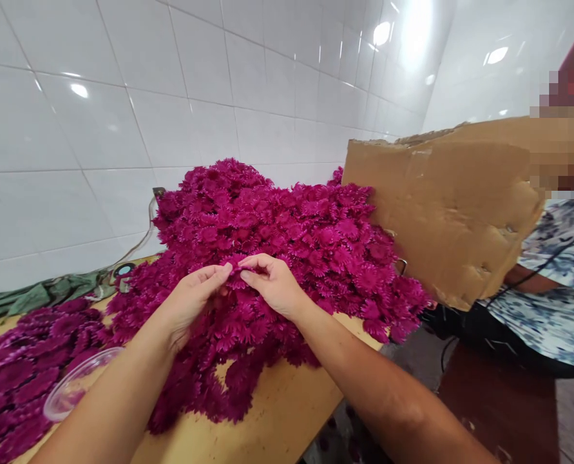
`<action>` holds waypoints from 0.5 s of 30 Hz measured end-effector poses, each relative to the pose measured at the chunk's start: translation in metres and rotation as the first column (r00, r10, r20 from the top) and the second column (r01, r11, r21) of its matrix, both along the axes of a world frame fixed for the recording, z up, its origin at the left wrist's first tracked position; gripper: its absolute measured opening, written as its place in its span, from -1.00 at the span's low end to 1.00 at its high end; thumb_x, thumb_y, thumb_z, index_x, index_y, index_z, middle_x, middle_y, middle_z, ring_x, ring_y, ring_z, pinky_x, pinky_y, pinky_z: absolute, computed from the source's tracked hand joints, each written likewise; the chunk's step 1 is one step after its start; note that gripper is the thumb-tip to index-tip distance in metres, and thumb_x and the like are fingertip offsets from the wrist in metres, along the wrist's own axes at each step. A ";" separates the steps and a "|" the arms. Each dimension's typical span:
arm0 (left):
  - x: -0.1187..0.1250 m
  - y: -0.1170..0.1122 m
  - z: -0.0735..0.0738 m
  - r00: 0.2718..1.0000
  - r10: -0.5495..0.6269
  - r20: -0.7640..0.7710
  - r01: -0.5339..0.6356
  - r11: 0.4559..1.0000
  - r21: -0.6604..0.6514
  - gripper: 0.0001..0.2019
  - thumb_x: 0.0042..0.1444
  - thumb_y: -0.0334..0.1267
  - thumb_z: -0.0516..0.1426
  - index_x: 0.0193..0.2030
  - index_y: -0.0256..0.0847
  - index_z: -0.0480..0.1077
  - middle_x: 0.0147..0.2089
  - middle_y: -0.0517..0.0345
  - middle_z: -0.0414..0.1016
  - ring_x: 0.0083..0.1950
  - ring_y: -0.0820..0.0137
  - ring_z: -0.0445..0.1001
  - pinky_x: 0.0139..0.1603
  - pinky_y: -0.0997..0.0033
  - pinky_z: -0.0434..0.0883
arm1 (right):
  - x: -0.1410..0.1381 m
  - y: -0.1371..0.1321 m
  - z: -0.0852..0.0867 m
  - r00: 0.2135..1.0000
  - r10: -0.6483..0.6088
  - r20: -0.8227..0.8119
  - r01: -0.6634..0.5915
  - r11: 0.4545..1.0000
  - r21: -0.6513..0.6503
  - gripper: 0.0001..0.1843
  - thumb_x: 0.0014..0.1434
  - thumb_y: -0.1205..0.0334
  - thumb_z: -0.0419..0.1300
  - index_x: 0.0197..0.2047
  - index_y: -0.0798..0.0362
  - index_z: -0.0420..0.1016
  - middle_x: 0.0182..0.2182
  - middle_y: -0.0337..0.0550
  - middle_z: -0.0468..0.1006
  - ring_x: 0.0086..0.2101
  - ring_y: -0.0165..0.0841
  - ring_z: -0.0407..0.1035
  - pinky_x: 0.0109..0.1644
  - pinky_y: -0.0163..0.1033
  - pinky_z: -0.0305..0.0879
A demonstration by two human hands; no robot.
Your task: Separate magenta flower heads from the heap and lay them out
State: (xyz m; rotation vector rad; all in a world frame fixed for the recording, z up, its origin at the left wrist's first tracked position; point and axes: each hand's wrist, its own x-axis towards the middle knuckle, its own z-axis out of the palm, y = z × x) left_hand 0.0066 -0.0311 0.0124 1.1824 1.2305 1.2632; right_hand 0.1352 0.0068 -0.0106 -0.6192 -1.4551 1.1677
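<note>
A large heap of magenta artificial flower heads (287,219) covers the middle of the table. In front of it, my left hand (194,296) and my right hand (276,287) come close together, each with thumb and fingertips pinched. Between them they grip the edges of one magenta flower (236,274), which blends into the heap behind it. The fingers partly cover that flower, so its exact shape is hard to make out. Below my wrists, more loose flowers spill toward the table's front edge.
The yellowish table (267,412) carries a clear plastic container (81,383) and flat-lying flowers (20,374) at left. Green cloth (40,293) lies by the tiled wall (122,116). A cardboard sheet (451,206) stands at the heap's right, with a person in patterned clothing (547,303) behind it.
</note>
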 end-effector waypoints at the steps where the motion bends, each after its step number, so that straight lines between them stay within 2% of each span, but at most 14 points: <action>1: 0.000 0.002 0.001 0.999 0.028 0.032 -0.028 1.000 0.003 -0.61 -0.48 -0.07 0.31 -0.53 -0.24 0.33 -0.65 0.35 0.29 -0.62 0.58 0.21 -0.58 0.57 0.16 | 0.000 0.000 0.001 1.000 -0.013 -0.013 0.013 1.000 -0.017 -0.92 -0.11 0.43 0.16 -0.48 0.09 0.37 -0.47 -0.30 0.39 -0.43 -0.49 0.27 -0.19 -0.29 0.21; 3: -0.004 0.008 0.001 0.992 0.110 0.068 -0.112 0.993 0.024 -0.65 -0.48 -0.14 0.30 -0.54 -0.23 0.28 -0.64 0.35 0.30 -0.62 0.59 0.23 -0.58 0.58 0.18 | 0.001 0.001 0.002 0.996 -0.080 -0.035 0.079 0.996 -0.032 -0.93 -0.09 0.43 0.14 -0.48 0.09 0.36 -0.52 -0.33 0.37 -0.48 -0.50 0.23 -0.26 -0.33 0.19; 5: -0.010 0.018 0.001 0.979 0.201 0.040 -0.204 0.977 0.065 -0.69 -0.44 -0.21 0.26 -0.52 -0.22 0.27 -0.63 0.35 0.32 -0.61 0.57 0.27 -0.56 0.57 0.22 | 0.004 0.003 0.003 0.990 -0.136 -0.040 0.133 0.990 -0.053 -0.95 -0.05 0.40 0.12 -0.49 0.08 0.33 -0.59 -0.36 0.32 -0.53 -0.51 0.19 -0.34 -0.34 0.17; 7: -0.019 0.028 -0.001 0.954 0.289 -0.076 -0.277 0.951 0.140 -0.73 -0.40 -0.25 0.22 -0.48 -0.21 0.28 -0.62 0.34 0.33 -0.58 0.52 0.30 -0.51 0.52 0.26 | 0.007 0.004 0.003 0.988 -0.152 -0.006 0.152 0.986 -0.062 -0.92 -0.02 0.36 0.10 -0.52 0.08 0.29 -0.64 -0.37 0.27 -0.57 -0.51 0.16 -0.39 -0.35 0.14; 9: -0.027 0.037 -0.002 0.900 0.371 -0.229 -0.317 0.917 0.241 -0.75 -0.38 -0.26 0.19 -0.45 -0.20 0.30 -0.58 0.30 0.36 -0.51 0.45 0.35 -0.41 0.45 0.31 | 0.010 0.004 0.001 0.982 -0.175 0.065 0.176 0.984 -0.018 -0.85 0.02 0.30 0.09 -0.55 0.07 0.24 -0.66 -0.37 0.25 -0.58 -0.51 0.16 -0.42 -0.36 0.12; 12: -0.029 0.040 -0.002 0.791 0.441 -0.425 -0.300 0.884 0.359 -0.74 -0.36 -0.20 0.17 -0.42 -0.19 0.36 -0.48 0.18 0.43 -0.35 0.30 0.43 -0.21 0.32 0.35 | 0.011 0.003 -0.001 0.958 -0.241 0.156 0.237 0.971 0.044 -0.72 0.08 0.18 0.05 -0.60 0.04 0.13 -0.67 -0.37 0.19 -0.61 -0.52 0.13 -0.48 -0.37 0.05; 15: -0.015 0.026 0.003 0.725 0.431 -0.537 -0.220 0.884 0.413 -0.69 -0.26 -0.10 0.12 -0.34 -0.20 0.42 -0.36 0.10 0.50 -0.26 0.22 0.44 -0.11 0.24 0.34 | 0.011 0.004 -0.003 0.937 -0.283 0.202 0.276 0.959 0.066 -0.60 0.13 0.03 -0.06 -0.65 0.03 0.04 -0.71 -0.38 0.07 -0.66 -0.55 0.02 -0.54 -0.37 -0.06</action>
